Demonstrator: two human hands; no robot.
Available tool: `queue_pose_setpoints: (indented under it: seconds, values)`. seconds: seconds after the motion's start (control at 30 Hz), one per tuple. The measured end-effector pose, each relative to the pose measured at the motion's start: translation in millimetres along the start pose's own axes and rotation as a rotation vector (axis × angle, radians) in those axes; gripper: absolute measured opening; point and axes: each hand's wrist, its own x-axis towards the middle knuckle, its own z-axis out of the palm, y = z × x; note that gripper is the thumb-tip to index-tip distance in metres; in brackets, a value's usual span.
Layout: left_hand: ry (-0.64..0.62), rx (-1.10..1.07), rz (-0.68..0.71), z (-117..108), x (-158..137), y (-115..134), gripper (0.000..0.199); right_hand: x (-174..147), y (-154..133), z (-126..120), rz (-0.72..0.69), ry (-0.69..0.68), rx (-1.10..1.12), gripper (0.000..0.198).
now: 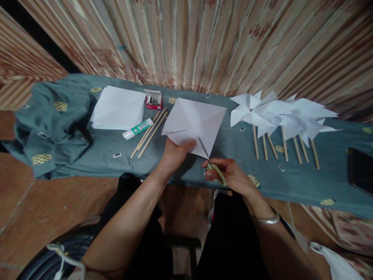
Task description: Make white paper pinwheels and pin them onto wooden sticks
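My left hand (176,154) grips the near left edge of a creased white paper square (201,114), its thumb lying on top. A cut line runs inward from the paper's left side. In my right hand (225,173) is a pair of scissors (216,174) with pale green handles. Its dark blades lie at the near corner of the paper, pointing toward the middle. The paper is held just above the cloth-covered table.
A stack of white paper (119,109), a red box of metal pins (154,102), a glue stick (138,129) and wooden sticks (153,134) lie left. Several paper pinwheels (279,112) on sticks lie right. A dark phone (361,170) sits at the table's (291,186) right end.
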Motion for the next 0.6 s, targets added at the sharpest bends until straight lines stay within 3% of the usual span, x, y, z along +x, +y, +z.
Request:
queue_pose_setpoints:
  seconds: [0.6]
  values:
    - [0.002,-0.019,-0.063,1.6,-4.9,1.0,0.032,2.3,3.6,-0.6,-0.016,0.006,-0.018,0.047]
